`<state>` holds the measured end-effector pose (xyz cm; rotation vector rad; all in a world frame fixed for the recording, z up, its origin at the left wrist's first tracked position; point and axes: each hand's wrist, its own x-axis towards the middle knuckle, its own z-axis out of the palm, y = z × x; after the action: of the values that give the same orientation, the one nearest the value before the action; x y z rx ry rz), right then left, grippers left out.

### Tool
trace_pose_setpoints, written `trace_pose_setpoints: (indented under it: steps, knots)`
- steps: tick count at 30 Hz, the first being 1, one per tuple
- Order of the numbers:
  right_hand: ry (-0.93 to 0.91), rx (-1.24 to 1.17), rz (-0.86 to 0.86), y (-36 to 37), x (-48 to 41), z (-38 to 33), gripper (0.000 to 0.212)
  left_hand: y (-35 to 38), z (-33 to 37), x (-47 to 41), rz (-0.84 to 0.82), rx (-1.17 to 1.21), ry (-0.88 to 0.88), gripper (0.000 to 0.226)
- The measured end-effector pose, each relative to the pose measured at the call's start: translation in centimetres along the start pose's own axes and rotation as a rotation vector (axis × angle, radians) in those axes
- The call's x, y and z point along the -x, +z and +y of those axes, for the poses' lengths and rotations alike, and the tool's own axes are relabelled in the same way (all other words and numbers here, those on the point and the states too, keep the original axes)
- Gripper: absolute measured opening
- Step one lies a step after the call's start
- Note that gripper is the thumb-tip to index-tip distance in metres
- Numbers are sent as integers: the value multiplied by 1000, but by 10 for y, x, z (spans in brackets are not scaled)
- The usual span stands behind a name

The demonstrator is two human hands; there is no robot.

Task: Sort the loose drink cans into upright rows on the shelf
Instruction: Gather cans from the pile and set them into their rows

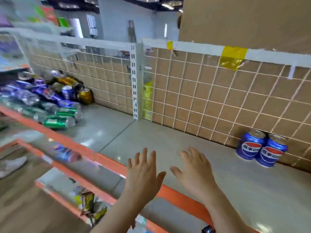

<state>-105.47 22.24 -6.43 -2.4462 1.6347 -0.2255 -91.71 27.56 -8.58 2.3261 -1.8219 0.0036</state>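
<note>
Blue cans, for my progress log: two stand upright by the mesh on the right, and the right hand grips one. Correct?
No. The head view shows both blue cans upright by the mesh, but the right hand grips nothing; it is open, apart from them.

A white wire grid (202,98) runs across the far side with brown cardboard (193,90) behind it, split by a slotted white post (135,81). A patch of yellow tape (233,56) sits on its top rail, below a big cardboard box (244,19) at far right. Low at near left lie crumpled snack packets (90,204), and a white shoe (11,165) shows at the left edge.
</note>
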Motion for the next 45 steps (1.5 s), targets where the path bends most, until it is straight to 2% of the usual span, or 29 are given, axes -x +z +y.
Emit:
trace_pose_setpoints:
  steps: [4,9,14,17,21,27,33,36,39,45]
  knots:
    - [-112,-18,-11,23,-30,-100,56,-13,-102,0,116,23,-54,63]
    - [-228,-18,-41,43,-56,-192,58,-25,-198,1,135,-1,-194,66]
    - [-326,-32,-68,62,-85,-249,55,-33,-256,-3,189,31,-292,55]
    - [-364,-39,-89,72,-105,-276,55,-34,-284,-12,164,27,-312,54]
    - [-393,-63,-87,92,-149,-316,56,-33,-329,-40,156,78,-373,56]
    - [-462,-129,-48,113,-233,-384,55,-37,-409,-109,115,-9,-384,69]
    - [-471,-120,-43,124,-323,-441,50,-36,-471,-184,-2,-1,-294,73]
    - [-448,-38,-127,134,-352,-453,50,-30,-486,-206,-118,125,-272,76]
    - [-413,15,-226,144,-374,-461,49,-26,-496,-220,-258,199,-189,68]
    - [-386,115,-342,155,-395,-474,50,-15,-515,-239,-348,317,-118,71]
